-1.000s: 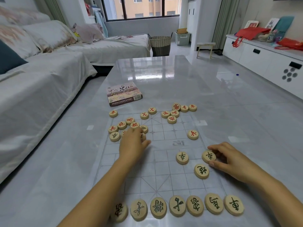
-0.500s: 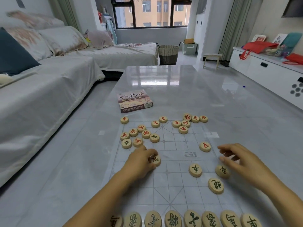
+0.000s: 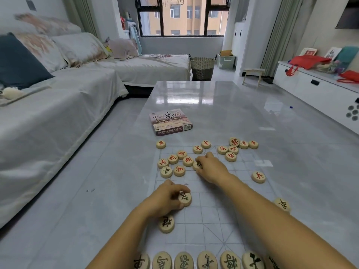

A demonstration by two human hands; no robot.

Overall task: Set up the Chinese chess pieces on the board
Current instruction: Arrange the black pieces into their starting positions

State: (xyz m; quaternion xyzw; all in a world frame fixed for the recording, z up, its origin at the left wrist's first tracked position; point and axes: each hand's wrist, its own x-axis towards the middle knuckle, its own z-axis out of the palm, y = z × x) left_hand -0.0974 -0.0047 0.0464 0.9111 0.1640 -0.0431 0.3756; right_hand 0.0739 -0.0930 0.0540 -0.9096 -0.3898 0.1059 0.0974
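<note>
I see the left hand (image 3: 167,199) over the left part of the board (image 3: 213,210). Its thumb and fingers pinch a black-lettered piece (image 3: 185,198) by the rim. I cannot tell if this piece rests on the sheet or is a little lifted. Just on the near side of this hand, another black piece (image 3: 166,223) lies flat at the left edge of the grid.

The right hand (image 3: 211,168) reaches farther, to the far half of the board. Its curled fingertips close on a second black-lettered piece (image 3: 197,165), and the hand hides part of it. This piece is at the right end of the far-left cluster (image 3: 174,162). That cluster holds red pieces packed together and one black piece (image 3: 166,172) at its near-left corner.

A far-right cluster (image 3: 235,147) of red pieces lies at the far edge of the board. Two red pieces (image 3: 202,146) sit between the clusters, and one red piece (image 3: 161,144) is at the far-left corner. A single red piece (image 3: 258,177) lies alone on the right side. A lone black piece (image 3: 282,204) is nearer to me, beside the right forearm.

Along the near edge stands a near row of black pieces (image 3: 206,261), side by side and cut by the frame. The board is a pale sheet on the glossy grey table (image 3: 213,105). The game box (image 3: 170,121) lies closed, beyond the board on the left.
</note>
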